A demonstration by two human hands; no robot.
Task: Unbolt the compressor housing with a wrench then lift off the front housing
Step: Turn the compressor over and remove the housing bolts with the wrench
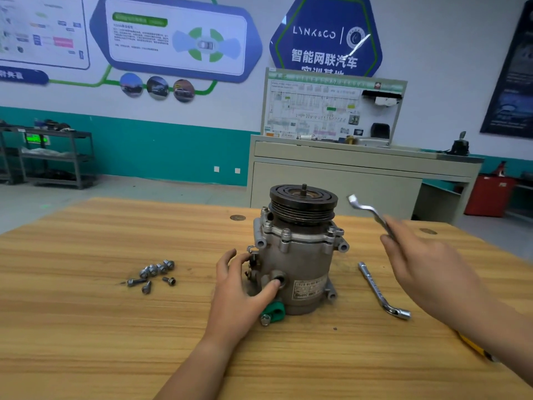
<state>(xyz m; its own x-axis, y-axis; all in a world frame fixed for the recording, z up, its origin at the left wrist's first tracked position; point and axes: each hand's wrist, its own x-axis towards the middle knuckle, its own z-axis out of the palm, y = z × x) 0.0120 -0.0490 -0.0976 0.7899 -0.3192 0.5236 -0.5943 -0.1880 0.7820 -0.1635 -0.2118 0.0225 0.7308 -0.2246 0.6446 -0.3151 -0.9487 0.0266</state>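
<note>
Head view: the left hand reaches in from below and holds the compressor low on its near-left side. Its thumb lies across a round port, and its fingers are bent round the fittings on the far side of that port. The compressor stands upright on the wooden table, with its pulley on top. The front housing is seated above the left fingertips, with bolt heads showing round its flange. The right hand, blurred, is raised to the right of the compressor and grips the wrench. The shaft runs up and left out of the fingers, its tip level with the pulley and apart from it.

Below the right fingers an L-shaped socket wrench lies flat. Left of the left-hand fingers sits a cluster of loose bolts. Beside the left palm is a green cap.

The compressor's label, beside the left thumb, is unreadable. The blue wall sign reads "LYNK&CO".
</note>
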